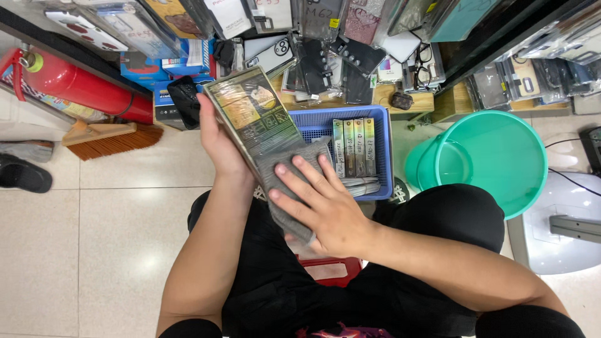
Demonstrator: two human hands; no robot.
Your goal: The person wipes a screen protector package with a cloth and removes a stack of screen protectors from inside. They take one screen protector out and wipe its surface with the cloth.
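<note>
We see the left hand [220,145] closed around the back edge of a flat packet [253,114], thumb side hidden behind it, so that the packet stands tilted just left of the blue basket [385,156] and partly over its near left corner. The packet is wrapped in clear film and shows a dark, gold-toned printed face. The right hand [322,203] lies flat on a grey cloth [285,181], its fingers [311,172] spread and stretched out, pressing the cloth against the lower part of the packet; it grips nothing that we can make out, and the cloth hangs down below the palm toward the lap.

Inside the blue basket we see a row of slim boxes [354,147] standing side by side, with more flat packets lying beneath them. Right of the basket stands a green bucket [494,156], close beside it. Beyond the basket, shelves hold a crowd of phone cases [350,59] in clear sleeves. Far left of the basket a red fire extinguisher [78,84] lies along the wall, with a broom [109,138] just below it on the pale tiled floor [94,250]. Below the basket, between the knees, a red stool [332,269] shows partly.
</note>
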